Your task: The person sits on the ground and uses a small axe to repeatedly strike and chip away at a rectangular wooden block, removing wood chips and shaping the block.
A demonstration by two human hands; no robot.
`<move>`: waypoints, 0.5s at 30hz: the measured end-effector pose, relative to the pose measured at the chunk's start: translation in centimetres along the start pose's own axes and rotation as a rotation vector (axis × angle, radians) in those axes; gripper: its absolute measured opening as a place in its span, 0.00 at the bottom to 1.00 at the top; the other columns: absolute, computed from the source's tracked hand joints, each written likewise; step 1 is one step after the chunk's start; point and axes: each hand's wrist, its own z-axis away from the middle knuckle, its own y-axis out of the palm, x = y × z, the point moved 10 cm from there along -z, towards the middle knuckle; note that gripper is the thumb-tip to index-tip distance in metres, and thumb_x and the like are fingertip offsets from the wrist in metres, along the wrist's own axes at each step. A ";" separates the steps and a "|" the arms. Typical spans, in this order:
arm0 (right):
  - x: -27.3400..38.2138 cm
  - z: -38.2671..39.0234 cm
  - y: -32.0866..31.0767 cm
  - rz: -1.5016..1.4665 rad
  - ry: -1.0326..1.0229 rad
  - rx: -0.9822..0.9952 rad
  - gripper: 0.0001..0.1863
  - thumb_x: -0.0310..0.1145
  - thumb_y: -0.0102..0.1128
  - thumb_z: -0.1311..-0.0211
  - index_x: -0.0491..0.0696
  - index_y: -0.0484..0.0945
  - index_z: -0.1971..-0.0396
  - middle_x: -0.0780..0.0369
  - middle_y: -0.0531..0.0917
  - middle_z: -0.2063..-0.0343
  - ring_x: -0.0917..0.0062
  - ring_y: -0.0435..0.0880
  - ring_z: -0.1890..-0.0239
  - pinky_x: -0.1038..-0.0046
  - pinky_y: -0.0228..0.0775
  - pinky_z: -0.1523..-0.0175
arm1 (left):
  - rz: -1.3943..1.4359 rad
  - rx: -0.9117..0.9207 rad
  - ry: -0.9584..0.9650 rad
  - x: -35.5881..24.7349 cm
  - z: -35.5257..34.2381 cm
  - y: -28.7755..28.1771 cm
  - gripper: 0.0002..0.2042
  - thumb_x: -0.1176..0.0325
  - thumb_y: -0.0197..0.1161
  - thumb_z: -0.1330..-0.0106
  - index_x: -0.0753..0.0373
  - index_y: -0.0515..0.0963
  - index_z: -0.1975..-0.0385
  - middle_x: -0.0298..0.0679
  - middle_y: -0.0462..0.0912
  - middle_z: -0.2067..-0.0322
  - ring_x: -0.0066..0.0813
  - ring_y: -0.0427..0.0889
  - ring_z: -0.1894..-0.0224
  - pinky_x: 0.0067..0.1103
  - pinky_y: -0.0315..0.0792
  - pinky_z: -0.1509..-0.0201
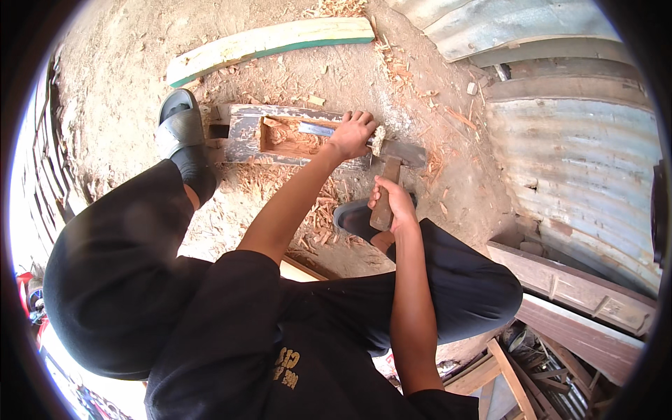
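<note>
A dark-painted wooden block (241,143) with a rectangular recess lies on the dirt in front of me. Bare wood and a few chips show inside the recess (283,142). My left hand (352,134) is closed around a chisel, its flat metal blade (316,129) lying low along the recess toward the left. The chisel's frayed, pale handle end (379,141) sticks out to the right of that hand. My right hand (394,201) grips the wooden handle (386,194) of a mallet. Right beside the frayed end is the mallet's dark head (406,152); whether they touch I cannot tell.
My sandalled left foot (178,129) is at the block's left end; the right foot (357,218) is below it. Beyond lies a curved timber (273,45) with a green edge. Wood shavings (325,217) litter the ground. Corrugated metal sheets (574,154) and boards (574,287) stand right.
</note>
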 end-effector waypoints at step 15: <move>1.0 -2.5 0.0 0.002 -0.036 0.018 0.08 0.34 0.54 0.40 0.47 0.69 0.75 0.65 0.70 0.86 0.78 0.70 0.84 0.76 0.66 0.77 | -0.310 0.189 -0.181 0.4 2.3 2.2 0.47 0.33 0.52 0.48 0.55 0.46 0.34 0.50 0.41 0.33 0.47 0.34 0.30 0.47 0.26 0.32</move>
